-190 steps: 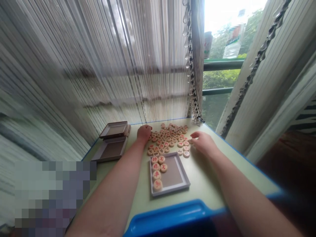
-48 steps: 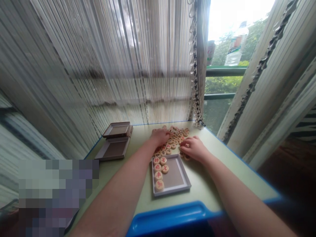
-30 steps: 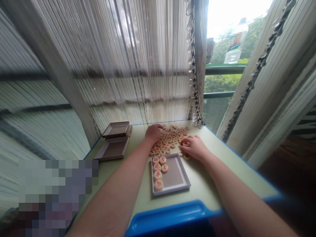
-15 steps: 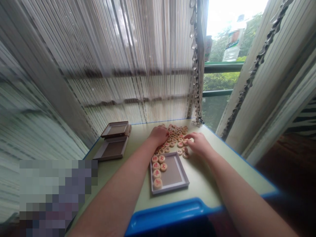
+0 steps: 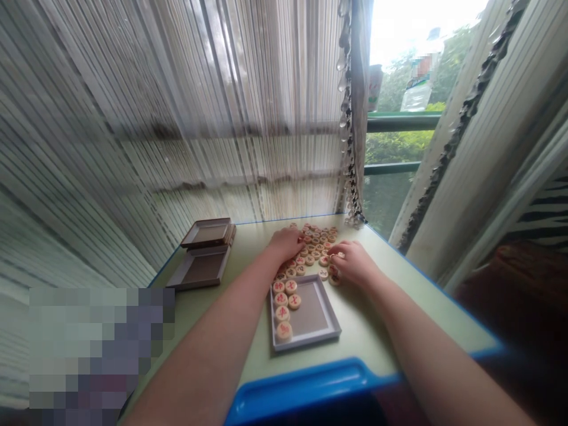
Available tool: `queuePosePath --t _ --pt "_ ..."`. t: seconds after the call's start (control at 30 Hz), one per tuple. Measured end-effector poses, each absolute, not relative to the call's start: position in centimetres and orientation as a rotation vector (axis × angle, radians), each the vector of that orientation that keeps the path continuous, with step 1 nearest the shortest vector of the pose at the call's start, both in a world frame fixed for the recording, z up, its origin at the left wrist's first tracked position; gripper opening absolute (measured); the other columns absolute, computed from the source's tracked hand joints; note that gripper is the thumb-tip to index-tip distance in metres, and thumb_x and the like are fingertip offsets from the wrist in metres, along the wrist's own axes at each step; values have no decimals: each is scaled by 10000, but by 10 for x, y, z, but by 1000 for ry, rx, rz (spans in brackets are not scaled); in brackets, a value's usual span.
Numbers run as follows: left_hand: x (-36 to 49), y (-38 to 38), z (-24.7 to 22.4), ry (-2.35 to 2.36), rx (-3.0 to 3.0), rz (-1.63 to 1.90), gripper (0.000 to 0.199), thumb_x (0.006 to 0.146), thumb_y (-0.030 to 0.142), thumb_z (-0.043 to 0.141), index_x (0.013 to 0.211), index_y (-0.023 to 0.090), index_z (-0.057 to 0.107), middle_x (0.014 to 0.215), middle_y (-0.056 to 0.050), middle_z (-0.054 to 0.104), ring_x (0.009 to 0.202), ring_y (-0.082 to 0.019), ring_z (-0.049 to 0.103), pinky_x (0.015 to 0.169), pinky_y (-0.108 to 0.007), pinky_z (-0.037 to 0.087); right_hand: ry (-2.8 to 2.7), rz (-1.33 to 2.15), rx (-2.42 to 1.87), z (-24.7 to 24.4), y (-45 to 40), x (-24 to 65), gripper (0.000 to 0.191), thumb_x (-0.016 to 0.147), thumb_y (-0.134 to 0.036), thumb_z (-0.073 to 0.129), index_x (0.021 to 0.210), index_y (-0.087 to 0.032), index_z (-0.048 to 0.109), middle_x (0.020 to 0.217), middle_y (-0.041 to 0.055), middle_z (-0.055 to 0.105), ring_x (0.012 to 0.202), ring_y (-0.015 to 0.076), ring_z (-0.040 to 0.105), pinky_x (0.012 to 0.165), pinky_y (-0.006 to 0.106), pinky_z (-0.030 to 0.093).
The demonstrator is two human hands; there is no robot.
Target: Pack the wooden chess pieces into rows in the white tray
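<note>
Many round wooden pieces with red or dark characters (image 5: 309,260) lie spread on the pale green table. My left hand (image 5: 287,244) rests at the left side of this spread, its fingers bent at some pieces; what they hold, if anything, is hidden. On the right side, my right hand (image 5: 351,260) has its fingers apart and curved over pieces near the edge of the spread. Nearer to me, a shallow box (image 5: 335,338) holds several red-marked pieces (image 5: 283,313), in a column at its left wall with two more beside it.
At the table's back left are a shallow open box (image 5: 177,279) and another box (image 5: 208,232) behind it. A blue trough (image 5: 306,381) edges the table's front. String curtains (image 5: 266,118) hang behind; a bottle (image 5: 418,89) stands by the window.
My right hand has shifted slightly left and down over the pieces, its fingers more curled. My left hand has hardly moved.
</note>
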State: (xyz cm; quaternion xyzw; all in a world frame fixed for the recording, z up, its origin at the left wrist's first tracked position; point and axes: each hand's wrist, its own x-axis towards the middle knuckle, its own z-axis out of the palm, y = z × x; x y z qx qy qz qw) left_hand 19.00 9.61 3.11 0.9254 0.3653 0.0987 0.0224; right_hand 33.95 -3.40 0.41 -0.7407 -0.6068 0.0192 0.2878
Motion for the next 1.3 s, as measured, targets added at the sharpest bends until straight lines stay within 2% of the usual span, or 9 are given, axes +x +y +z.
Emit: queuePosePath --t 0.2,0.3,0.4,0.47,0.6,0.8,0.97,1.2,1.3 --pt "189 93 37 1228 2862 178 258 777 408 496 885 250 668 1026 -53 635 997 -252 533 860 -390 388 -1632 39 -1958 3 -34 340 245 737 -209 483 821 -206 714 926 63 637 861 211 470 808 321 368" --pt "190 94 36 1218 2838 266 209 756 355 527 873 234 651 977 -50 649 989 -249 536 875 -404 369 -1643 16 -1922 1 -32 341 246 735 -197 475 821 -197 705 924 65 639 863 211 480 811 328 372" --pt "194 94 36 1193 2804 402 150 745 300 548 821 210 641 896 -47 663 937 -229 563 898 -406 354 -1631 -31 -1835 0 -30 342 279 727 -180 477 932 -176 667 889 62 640 857 204 499 804 328 388" --pt "197 92 38 1149 2715 513 142 741 296 567 809 194 639 885 -47 667 903 -211 580 872 -371 383 -1612 -64 -1743 -1 -29 341 323 734 -195 487 1027 -156 618 865 60 634 836 199 514 779 325 408" --pt "197 83 48 985 2380 648 186 727 253 602 882 158 643 857 -42 675 763 -145 607 692 -244 453 -1625 -202 -1574 0 -31 336 375 765 -261 513 1121 -147 546 891 75 620 805 199 538 744 333 437" --pt "152 61 65 1087 2149 409 165 661 155 644 814 100 676 678 -46 660 571 -127 579 543 -237 445 -1743 -268 -1423 8 -44 315 261 797 -288 527 1026 -176 584 853 73 640 778 186 565 717 321 457" --pt "109 38 59 871 1912 528 290 602 184 720 880 108 684 817 -68 690 716 -136 611 676 -254 476 -2030 -37 -1283 16 -58 282 170 770 -322 594 890 -207 634 828 39 637 715 139 570 656 262 453" --pt "98 30 56 779 1735 573 368 576 182 759 921 105 658 784 -67 676 706 -132 614 679 -271 493 -1921 -101 -1228 8 -53 270 152 753 -291 619 875 -201 612 775 25 630 671 124 563 629 250 456" --pt "101 26 59 756 1717 587 338 583 178 755 896 104 651 792 -70 671 711 -132 618 687 -278 498 -1894 -109 -1181 9 -52 272 155 762 -308 614 874 -203 600 774 21 629 667 121 556 621 246 456"
